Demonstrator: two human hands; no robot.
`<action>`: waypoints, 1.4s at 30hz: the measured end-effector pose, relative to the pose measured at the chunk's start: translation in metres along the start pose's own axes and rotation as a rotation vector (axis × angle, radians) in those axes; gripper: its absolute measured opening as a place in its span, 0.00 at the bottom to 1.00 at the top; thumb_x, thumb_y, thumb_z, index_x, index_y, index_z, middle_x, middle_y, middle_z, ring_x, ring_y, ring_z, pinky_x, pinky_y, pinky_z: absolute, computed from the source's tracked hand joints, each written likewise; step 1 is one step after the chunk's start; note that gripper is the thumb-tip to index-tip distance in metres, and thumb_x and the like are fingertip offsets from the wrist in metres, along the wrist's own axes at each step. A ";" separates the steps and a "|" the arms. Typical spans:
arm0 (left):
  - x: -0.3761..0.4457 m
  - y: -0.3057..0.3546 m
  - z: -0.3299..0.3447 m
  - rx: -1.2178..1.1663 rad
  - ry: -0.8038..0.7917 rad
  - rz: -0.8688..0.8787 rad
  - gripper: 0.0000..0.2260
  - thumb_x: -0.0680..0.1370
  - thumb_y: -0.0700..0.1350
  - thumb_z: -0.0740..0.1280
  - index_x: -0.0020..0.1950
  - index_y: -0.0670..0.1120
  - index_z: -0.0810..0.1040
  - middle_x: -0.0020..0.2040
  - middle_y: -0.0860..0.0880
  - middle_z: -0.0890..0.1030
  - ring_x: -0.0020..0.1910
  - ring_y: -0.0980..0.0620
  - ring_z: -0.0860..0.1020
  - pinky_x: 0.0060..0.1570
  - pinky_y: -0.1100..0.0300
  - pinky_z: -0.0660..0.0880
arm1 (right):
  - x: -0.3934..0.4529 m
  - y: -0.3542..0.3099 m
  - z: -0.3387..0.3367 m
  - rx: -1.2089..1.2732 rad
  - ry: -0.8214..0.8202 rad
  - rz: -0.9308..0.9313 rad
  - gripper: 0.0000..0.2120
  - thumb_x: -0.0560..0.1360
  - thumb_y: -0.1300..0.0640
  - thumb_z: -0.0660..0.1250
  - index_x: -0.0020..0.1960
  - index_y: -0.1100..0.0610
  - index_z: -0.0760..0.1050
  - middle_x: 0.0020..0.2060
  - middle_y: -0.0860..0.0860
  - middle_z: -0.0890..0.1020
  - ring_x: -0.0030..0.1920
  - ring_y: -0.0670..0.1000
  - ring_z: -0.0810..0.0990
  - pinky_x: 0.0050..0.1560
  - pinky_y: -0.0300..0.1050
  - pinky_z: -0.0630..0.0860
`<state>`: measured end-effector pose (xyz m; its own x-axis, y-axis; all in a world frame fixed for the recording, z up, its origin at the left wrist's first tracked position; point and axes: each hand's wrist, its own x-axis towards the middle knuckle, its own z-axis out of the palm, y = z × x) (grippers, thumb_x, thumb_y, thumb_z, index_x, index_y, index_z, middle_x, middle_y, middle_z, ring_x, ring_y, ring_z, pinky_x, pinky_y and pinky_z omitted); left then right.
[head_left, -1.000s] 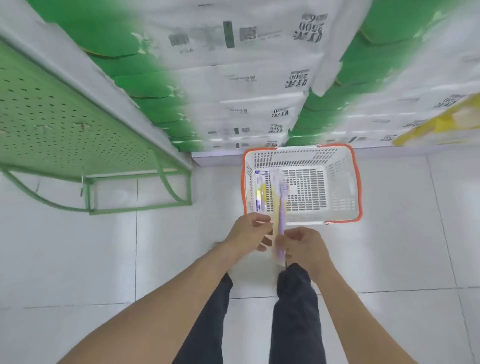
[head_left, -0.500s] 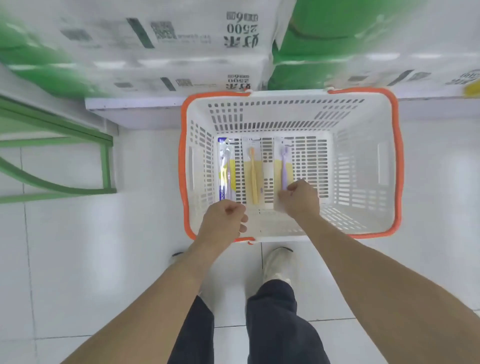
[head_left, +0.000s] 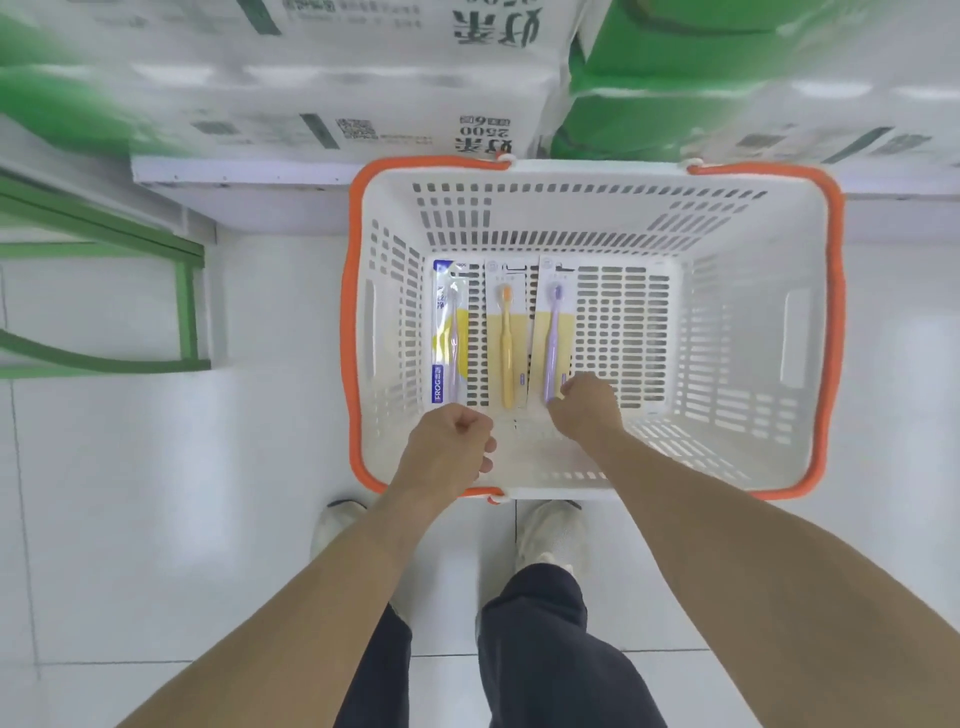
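Note:
A white plastic basket with an orange rim (head_left: 834, 332) stands on the tiled floor in front of me. Three toothbrush packs lie side by side on its bottom at the left: a blue-labelled pack (head_left: 449, 332), an orange toothbrush pack (head_left: 506, 338) and a purple toothbrush pack (head_left: 555, 322). My right hand (head_left: 587, 410) reaches into the basket and pinches the near end of the purple toothbrush pack. Over the basket's near rim my left hand (head_left: 449, 452) hovers, curled into a loose fist with nothing in it.
Stacked white and green packages (head_left: 363, 78) sit on a low white shelf base (head_left: 234, 174) just behind the basket. A green metal rack (head_left: 104, 234) stands at the left. My shoes (head_left: 550, 530) are right at the basket's near side on the white tiles.
I have leaned in over the basket. Both hands held the purple toothbrush pack outside the basket; the right hand has laid it on the bottom beside the other two. The left hand let go.

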<state>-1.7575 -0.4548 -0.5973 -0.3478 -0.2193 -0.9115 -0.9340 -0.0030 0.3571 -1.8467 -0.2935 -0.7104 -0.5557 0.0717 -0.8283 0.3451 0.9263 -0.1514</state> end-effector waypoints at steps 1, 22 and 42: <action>-0.008 0.002 -0.001 -0.001 -0.001 -0.017 0.06 0.82 0.44 0.64 0.52 0.46 0.80 0.45 0.47 0.85 0.38 0.50 0.83 0.48 0.54 0.83 | -0.015 -0.001 -0.007 0.019 -0.016 -0.026 0.09 0.77 0.63 0.64 0.56 0.62 0.77 0.51 0.56 0.82 0.49 0.59 0.80 0.41 0.46 0.74; -0.535 0.016 -0.181 -0.343 0.160 0.072 0.10 0.81 0.42 0.64 0.56 0.37 0.78 0.47 0.41 0.83 0.37 0.46 0.81 0.38 0.57 0.77 | -0.604 -0.090 -0.184 0.271 -0.251 -0.308 0.06 0.73 0.58 0.64 0.40 0.58 0.78 0.32 0.50 0.81 0.34 0.51 0.79 0.39 0.46 0.76; -0.643 -0.181 -0.450 -0.739 0.338 0.220 0.07 0.81 0.42 0.66 0.53 0.41 0.81 0.49 0.41 0.85 0.39 0.47 0.83 0.42 0.56 0.79 | -0.817 -0.302 0.026 0.012 -0.346 -0.651 0.05 0.75 0.55 0.68 0.48 0.55 0.81 0.44 0.50 0.85 0.43 0.50 0.85 0.40 0.40 0.77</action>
<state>-1.3281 -0.7523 0.0162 -0.3627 -0.5693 -0.7378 -0.5136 -0.5385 0.6680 -1.4770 -0.6413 -0.0022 -0.3815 -0.6141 -0.6909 0.0360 0.7370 -0.6749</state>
